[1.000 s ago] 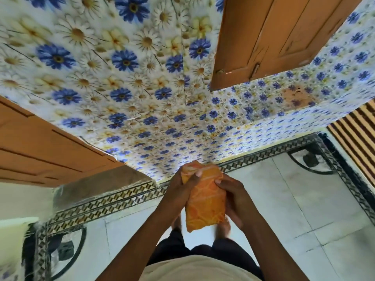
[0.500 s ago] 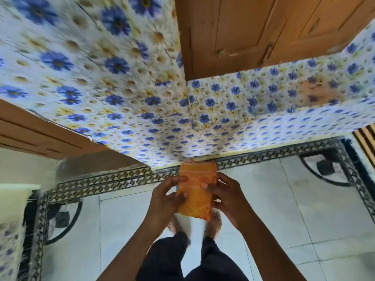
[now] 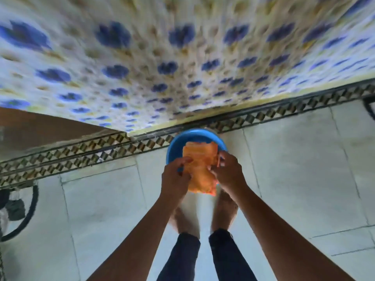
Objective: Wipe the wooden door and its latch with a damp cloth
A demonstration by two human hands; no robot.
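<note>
I hold a folded orange cloth (image 3: pixel 199 165) between both hands, low over the floor. My left hand (image 3: pixel 175 177) grips its left edge and my right hand (image 3: pixel 228 172) grips its right edge. The cloth hangs over a blue basin (image 3: pixel 176 141) that stands on the floor against the wall base. A strip of brown wood (image 3: pixel 40 126) shows at the left edge, blurred; the upper wooden door and its latch are out of view.
A wall with blue and yellow flower tiles (image 3: pixel 182 57) fills the top, blurred by motion. A chequered border (image 3: pixel 101 153) runs along the pale tiled floor (image 3: pixel 294 169). A dark round stand (image 3: pixel 16 211) sits at left. My bare feet (image 3: pixel 203 218) stand below the basin.
The view has tipped downward, so the upper wooden door has left the frame and the blue basin has appeared. My hands have lowered the cloth towards the basin.
</note>
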